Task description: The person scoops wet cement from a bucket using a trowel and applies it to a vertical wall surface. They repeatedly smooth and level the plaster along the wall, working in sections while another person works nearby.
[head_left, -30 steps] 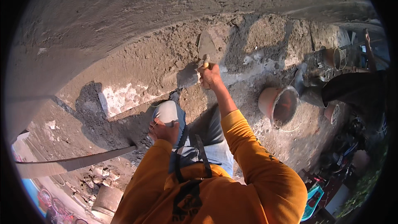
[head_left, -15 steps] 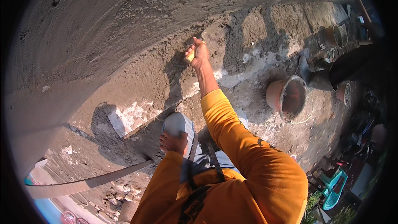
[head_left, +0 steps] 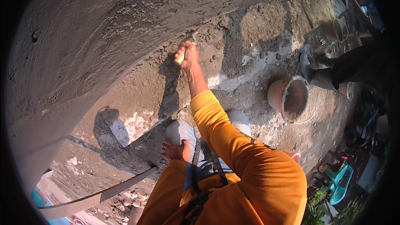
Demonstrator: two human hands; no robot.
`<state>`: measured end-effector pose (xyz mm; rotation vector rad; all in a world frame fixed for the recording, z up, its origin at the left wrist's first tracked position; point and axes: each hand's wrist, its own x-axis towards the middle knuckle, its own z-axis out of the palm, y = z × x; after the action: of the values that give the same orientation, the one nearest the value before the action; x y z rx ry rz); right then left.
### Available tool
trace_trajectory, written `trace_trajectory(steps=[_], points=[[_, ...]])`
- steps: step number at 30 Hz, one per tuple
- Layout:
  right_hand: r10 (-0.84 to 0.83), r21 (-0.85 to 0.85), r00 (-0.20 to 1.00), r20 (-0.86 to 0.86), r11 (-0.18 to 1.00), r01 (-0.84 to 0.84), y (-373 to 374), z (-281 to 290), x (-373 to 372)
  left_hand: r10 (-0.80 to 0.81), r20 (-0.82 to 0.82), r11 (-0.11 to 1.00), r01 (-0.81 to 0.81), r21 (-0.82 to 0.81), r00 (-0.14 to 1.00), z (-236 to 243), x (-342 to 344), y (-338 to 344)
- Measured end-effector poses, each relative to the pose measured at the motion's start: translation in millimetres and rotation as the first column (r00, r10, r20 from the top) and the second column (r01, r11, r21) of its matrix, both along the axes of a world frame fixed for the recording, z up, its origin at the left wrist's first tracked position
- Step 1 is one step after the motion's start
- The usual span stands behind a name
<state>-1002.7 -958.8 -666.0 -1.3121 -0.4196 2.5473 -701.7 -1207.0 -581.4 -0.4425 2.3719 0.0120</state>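
Note:
My right hand (head_left: 188, 54) is wrapped round the yellow handle of a trowel (head_left: 179, 60), at the foot of a grey plastered wall (head_left: 104, 29). The trowel's blade is hard to make out; it points away from me toward loose, crumbly mortar (head_left: 214, 41) along the wall's base. My left hand (head_left: 176, 150) rests by my bent knee (head_left: 180, 131), fingers loosely apart, with nothing seen in it. Both my arms are in orange sleeves.
To the right stands a mortar-smeared bucket (head_left: 288, 99). Beyond it are another person's boots (head_left: 307, 68), and farther off a second bucket (head_left: 335, 30). A green plastic chair (head_left: 339, 183) lies at the lower right. A long flat strip (head_left: 100, 196) crosses the lower left.
My right hand with the trowel has moved left along the wall's base. My left hand stays by the knee, its thumb now showing more. The view has shifted slightly.

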Motion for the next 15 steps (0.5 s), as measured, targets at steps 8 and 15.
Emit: trace_trajectory(steps=[8,15], points=[[0.056,-0.080,0.998,0.041,0.995,-0.053,-10.9,-25.0,0.1,0.002,0.065,0.999,-0.005,0.048,0.998,11.8,-14.7,8.5],[0.180,-0.049,0.980,-0.083,0.982,-0.184,-19.1,-17.1,37.4,-0.059,-0.031,0.998,0.059,0.002,0.998,-5.4,8.6,-2.3]])
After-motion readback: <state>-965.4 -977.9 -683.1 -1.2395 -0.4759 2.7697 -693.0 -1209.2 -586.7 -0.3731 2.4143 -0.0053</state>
